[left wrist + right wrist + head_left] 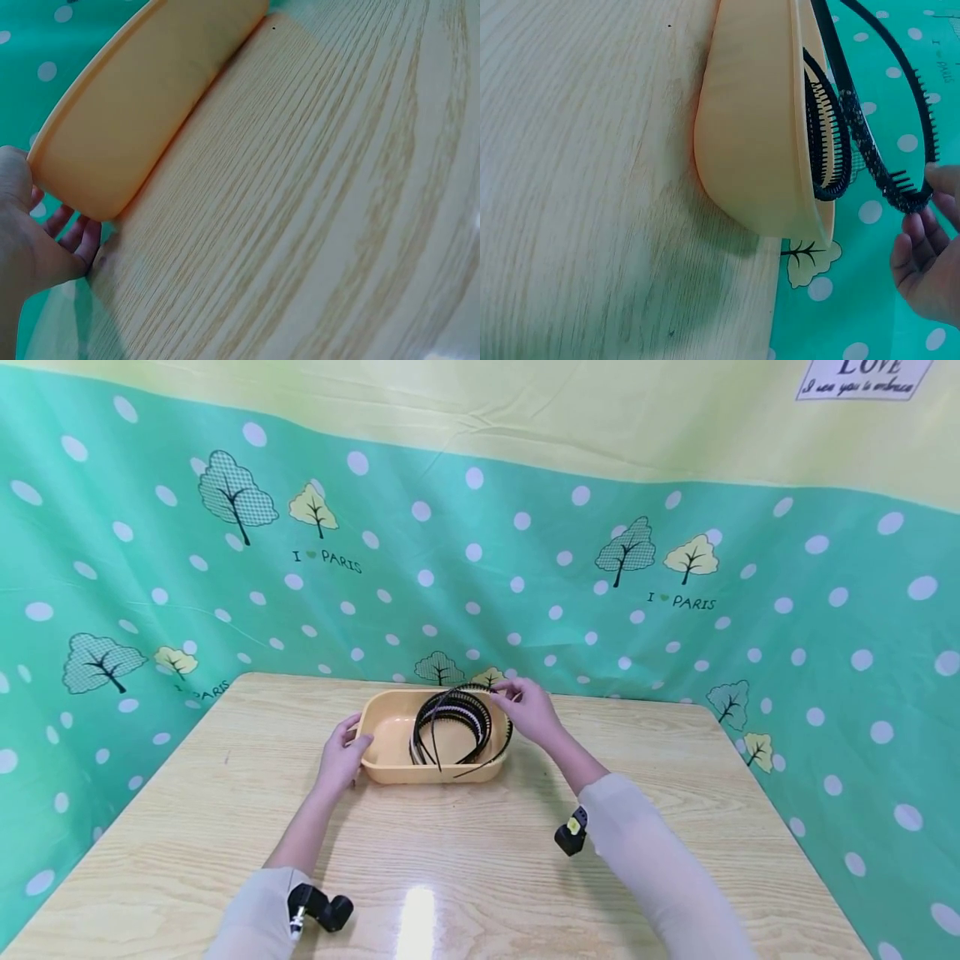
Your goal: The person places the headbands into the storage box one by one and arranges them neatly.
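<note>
A pale orange plastic basin (385, 739) stands on the table, with several black toothed headbands (487, 727) nested at its right side. My left hand (343, 758) grips the basin's left end, thumb at the rim and fingers against the outside wall; the left wrist view shows those fingers (84, 232) near the base. Above the right end, my right hand (527, 708) pinches one black headband (861, 131) by its curved top. That headband has teeth inside and a speckled, glittery stretch, and its tips hang over the basin's near rim. Some nested headbands are hidden behind it.
The light wood-grain table (465, 860) ends just behind the basin at a green dotted curtain (420, 593). Black wrist cameras (572, 832) sit on both sleeves. A bright light reflection lies on the front of the table.
</note>
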The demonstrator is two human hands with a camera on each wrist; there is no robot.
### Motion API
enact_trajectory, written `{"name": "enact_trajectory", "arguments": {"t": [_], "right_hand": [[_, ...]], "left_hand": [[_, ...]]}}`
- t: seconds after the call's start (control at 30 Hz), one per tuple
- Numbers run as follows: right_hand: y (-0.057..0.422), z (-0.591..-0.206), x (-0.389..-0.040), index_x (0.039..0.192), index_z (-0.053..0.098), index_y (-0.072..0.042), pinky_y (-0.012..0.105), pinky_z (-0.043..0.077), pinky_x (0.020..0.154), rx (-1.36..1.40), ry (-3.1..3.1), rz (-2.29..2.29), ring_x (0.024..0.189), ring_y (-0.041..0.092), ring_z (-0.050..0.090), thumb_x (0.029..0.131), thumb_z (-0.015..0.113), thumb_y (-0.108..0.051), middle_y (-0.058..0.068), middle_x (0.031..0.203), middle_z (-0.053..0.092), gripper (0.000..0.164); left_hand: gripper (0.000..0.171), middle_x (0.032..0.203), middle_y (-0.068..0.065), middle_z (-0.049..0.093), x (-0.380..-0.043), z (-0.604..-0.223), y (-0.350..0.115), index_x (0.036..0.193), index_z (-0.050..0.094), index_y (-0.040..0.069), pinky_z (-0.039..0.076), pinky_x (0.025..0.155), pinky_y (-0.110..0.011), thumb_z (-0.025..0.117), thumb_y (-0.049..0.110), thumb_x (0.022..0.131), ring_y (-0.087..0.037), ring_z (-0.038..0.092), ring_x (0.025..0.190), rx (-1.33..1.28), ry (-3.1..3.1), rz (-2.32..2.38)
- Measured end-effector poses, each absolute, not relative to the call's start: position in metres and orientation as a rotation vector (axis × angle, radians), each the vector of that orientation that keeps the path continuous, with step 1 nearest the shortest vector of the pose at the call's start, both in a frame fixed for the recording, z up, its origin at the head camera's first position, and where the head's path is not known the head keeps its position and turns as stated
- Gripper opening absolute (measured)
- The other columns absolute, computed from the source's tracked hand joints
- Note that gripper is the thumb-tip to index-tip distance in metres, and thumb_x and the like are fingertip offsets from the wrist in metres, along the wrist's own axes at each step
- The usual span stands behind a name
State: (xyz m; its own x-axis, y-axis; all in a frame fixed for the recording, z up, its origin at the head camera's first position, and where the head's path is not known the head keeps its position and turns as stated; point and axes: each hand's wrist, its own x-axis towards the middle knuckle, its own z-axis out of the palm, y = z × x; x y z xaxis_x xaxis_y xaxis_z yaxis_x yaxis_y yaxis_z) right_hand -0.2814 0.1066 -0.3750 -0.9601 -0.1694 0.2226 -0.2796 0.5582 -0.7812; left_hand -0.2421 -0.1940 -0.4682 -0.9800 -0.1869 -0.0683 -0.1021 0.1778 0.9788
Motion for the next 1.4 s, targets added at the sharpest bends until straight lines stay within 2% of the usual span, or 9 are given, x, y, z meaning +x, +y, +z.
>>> {"name": "enact_trajectory", "arguments": {"t": [0.57, 0.73, 1.13, 1.4], "right_hand": [[0.097, -0.382, -0.293, 0.106, 0.068, -0.008, 0.022, 0.038, 0.052, 0.158, -2.629, 1.426, 0.067, 0.014, 0.045, 0.088, 0.065, -0.021, 0.003, 0.078, 0.052, 0.023], [0.093, -0.385, -0.294, 0.106, 0.067, -0.008, 0.021, 0.039, 0.054, 0.103, -2.617, 1.445, 0.072, 0.015, 0.046, 0.087, 0.065, -0.02, 0.003, 0.08, 0.051, 0.023], [0.078, -0.402, -0.303, 0.105, 0.068, -0.008, 0.02, 0.039, 0.054, 0.093, -2.603, 1.45, 0.068, 0.014, 0.046, 0.087, 0.065, -0.02, 0.002, 0.075, 0.051, 0.022], [0.072, -0.412, -0.307, 0.106, 0.068, -0.009, 0.021, 0.04, 0.057, 0.039, -2.622, 1.446, 0.071, 0.013, 0.048, 0.088, 0.065, -0.02, 0.002, 0.078, 0.053, 0.022]], "left_hand": [[0.054, 0.136, -0.023, 0.043, -0.244, -0.469, -0.194, 0.147, 0.029, 0.014, 0.052, 0.085, -0.032, 0.048, 0.017, 0.096, -0.033, 0.048, 0.119, 0.286, -2.359, -1.949], [0.054, 0.137, -0.022, 0.043, -0.244, -0.469, -0.194, 0.147, 0.029, 0.014, 0.052, 0.086, -0.033, 0.048, 0.016, 0.096, -0.033, 0.048, 0.119, 0.291, -2.358, -1.952], [0.054, 0.138, -0.023, 0.041, -0.243, -0.468, -0.194, 0.147, 0.028, 0.014, 0.052, 0.083, -0.03, 0.047, 0.018, 0.096, -0.034, 0.047, 0.12, 0.307, -2.379, -1.948], [0.054, 0.138, -0.023, 0.041, -0.241, -0.467, -0.193, 0.147, 0.028, 0.014, 0.051, 0.077, -0.025, 0.048, 0.017, 0.096, -0.034, 0.048, 0.119, 0.321, -2.382, -1.945]]}}
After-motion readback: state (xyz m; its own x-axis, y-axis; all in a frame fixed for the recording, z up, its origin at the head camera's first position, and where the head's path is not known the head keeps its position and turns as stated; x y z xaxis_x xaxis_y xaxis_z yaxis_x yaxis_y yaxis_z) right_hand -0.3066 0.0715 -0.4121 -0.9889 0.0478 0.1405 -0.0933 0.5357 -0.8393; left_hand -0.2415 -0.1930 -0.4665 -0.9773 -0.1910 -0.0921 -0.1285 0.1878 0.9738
